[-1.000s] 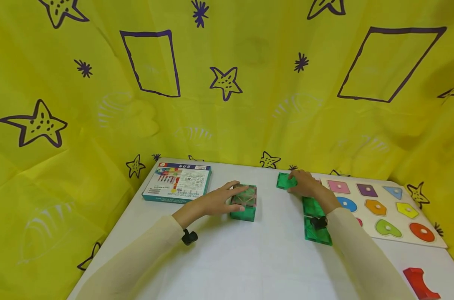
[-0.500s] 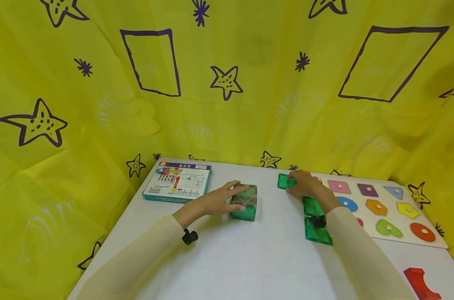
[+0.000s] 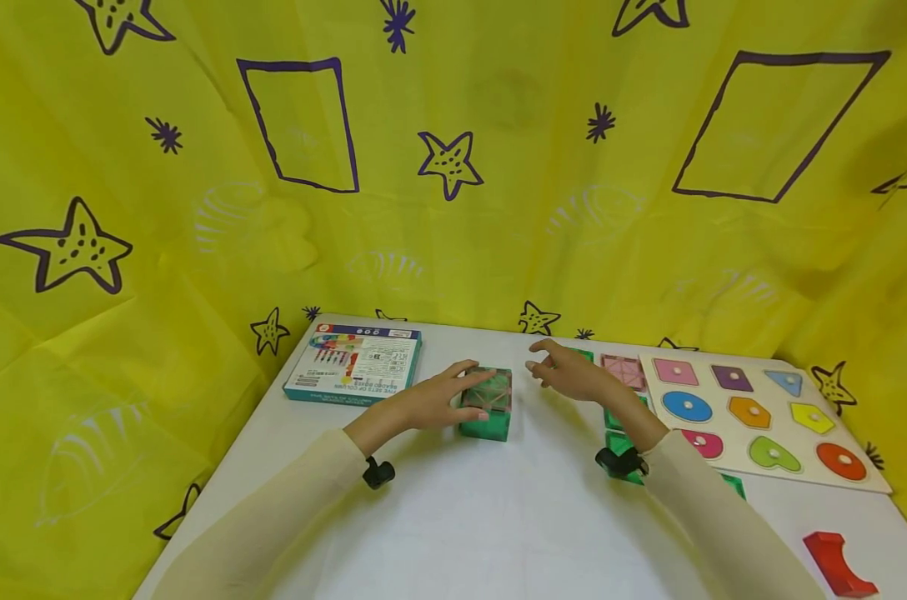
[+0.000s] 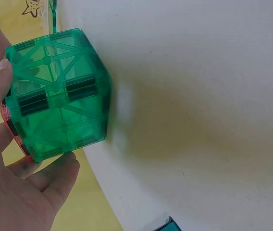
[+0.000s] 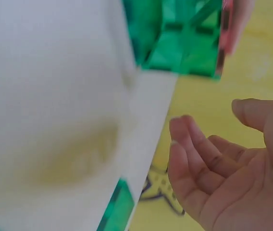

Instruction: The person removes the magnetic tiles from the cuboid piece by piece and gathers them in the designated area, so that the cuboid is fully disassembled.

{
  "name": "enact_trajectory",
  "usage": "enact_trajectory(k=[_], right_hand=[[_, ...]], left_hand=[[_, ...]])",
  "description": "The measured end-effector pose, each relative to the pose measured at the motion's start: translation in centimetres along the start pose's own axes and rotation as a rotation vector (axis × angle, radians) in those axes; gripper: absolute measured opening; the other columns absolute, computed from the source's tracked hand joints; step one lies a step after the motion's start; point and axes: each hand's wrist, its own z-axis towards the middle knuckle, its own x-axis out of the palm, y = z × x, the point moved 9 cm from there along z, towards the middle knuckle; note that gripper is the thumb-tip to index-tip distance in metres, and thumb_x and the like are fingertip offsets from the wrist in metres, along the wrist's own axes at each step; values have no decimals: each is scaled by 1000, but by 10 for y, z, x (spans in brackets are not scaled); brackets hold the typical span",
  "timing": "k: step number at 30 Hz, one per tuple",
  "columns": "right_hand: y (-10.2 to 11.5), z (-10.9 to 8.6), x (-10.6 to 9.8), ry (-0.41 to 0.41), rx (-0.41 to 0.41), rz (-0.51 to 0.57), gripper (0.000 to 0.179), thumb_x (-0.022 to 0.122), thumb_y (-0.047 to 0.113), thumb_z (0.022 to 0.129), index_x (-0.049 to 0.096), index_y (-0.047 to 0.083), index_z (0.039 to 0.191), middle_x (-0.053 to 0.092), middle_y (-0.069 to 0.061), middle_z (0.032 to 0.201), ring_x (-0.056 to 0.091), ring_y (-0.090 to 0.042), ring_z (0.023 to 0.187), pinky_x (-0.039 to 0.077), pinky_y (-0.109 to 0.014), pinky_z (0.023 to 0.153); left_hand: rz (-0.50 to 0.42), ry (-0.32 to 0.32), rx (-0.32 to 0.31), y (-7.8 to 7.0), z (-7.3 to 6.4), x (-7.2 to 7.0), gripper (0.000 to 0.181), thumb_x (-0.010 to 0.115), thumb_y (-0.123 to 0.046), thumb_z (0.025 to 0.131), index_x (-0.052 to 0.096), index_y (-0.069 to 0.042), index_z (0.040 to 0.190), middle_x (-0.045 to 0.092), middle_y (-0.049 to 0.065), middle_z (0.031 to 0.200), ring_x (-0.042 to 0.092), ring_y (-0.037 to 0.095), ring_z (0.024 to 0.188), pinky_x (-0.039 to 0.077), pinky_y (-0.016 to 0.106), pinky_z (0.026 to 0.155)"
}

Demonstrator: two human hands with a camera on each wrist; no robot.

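Observation:
In the head view my left hand point(image 3: 431, 402) holds a cube built of translucent magnetic tiles point(image 3: 487, 427) on the white table. Its walls are green and a pink tile caps it; from the left wrist view the green lattice sides point(image 4: 59, 94) show, with thumb and fingers at opposite edges. My right hand point(image 3: 573, 375) is a short way right of the cube, fingers loosely bent and holding nothing, as the right wrist view of that hand point(image 5: 223, 168) confirms. Behind it lies a flat green tile point(image 3: 585, 356), partly hidden by the hand.
A pink tile point(image 3: 623, 372) and more green tiles point(image 3: 613, 446) lie right, partly under the right forearm. Beside them is a shape puzzle board point(image 3: 787, 429) with knobbed pieces. A red arch block point(image 3: 836, 563) sits front right; a flat toy box point(image 3: 354, 364) lies back left.
My right hand has let go of the green tile at the back and moved left toward the cube. The pink tile on the table has come into view. The left hand keeps its hold.

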Motion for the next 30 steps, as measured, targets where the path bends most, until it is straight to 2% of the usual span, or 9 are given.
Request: enact_trajectory(k=[3, 7, 12, 17, 20, 23, 27, 30], right_hand=[[10, -1, 14, 44, 7, 79, 59, 50, 34, 114, 33, -1, 158, 71, -25, 123, 73, -35, 107, 57, -51, 96], [22, -4, 30, 85, 0, 129, 67, 50, 33, 113, 21, 3, 166, 73, -19, 123, 73, -32, 108, 57, -52, 98], [30, -6, 37, 65, -4, 156, 79, 60, 25, 109, 12, 2, 168, 74, -13, 114, 72, -27, 103, 55, -51, 96], [29, -6, 39, 45, 8, 177, 81, 65, 21, 105, 16, 3, 168, 73, -11, 109, 70, -22, 98, 55, -44, 90], [32, -6, 40, 49, -9, 190, 79, 64, 21, 105, 19, 3, 167, 70, -13, 108, 69, -25, 97, 54, -40, 84], [35, -6, 41, 48, -21, 189, 80, 68, 26, 104, 24, 3, 166, 66, -12, 109, 67, -26, 97, 53, -36, 82], [41, -5, 41, 56, -57, 136, 88, 76, 34, 99, 28, -2, 164, 62, -11, 109, 61, -21, 94, 51, -34, 79], [45, -4, 41, 64, -89, 99, 90, 80, 34, 96, 32, -5, 161, 62, -11, 108, 60, -21, 92, 51, -35, 78]], left_hand=[[0, 0, 6, 0, 0, 0, 76, 62, -54, 104, 28, -34, 169, 14, 12, 177, 36, 41, 154, 40, 62, 118], [0, -7, 26, 1, 1, 0, 77, 62, -53, 104, 28, -31, 169, 16, 14, 176, 39, 41, 152, 42, 61, 116], [-12, -16, 43, 0, 2, -1, 79, 64, -51, 104, 25, -30, 170, 20, 14, 174, 41, 38, 151, 42, 60, 117], [-32, -21, 46, -1, 3, -2, 85, 67, -49, 103, 23, -24, 171, 26, 9, 172, 40, 33, 152, 39, 55, 121], [-42, -22, 44, -1, 3, -2, 88, 69, -48, 102, 22, -19, 171, 27, 8, 172, 38, 31, 154, 36, 54, 123], [-51, -23, 39, -1, 3, -3, 89, 69, -49, 102, 21, -19, 171, 26, 9, 172, 35, 32, 155, 34, 54, 124], [-57, -23, 34, -2, 2, -4, 89, 70, -48, 102, 20, -22, 171, 25, 12, 173, 34, 33, 156, 34, 54, 124], [-55, -21, 28, 0, 3, -4, 90, 69, -49, 102, 19, -23, 171, 24, 12, 173, 34, 33, 156, 34, 54, 124]])
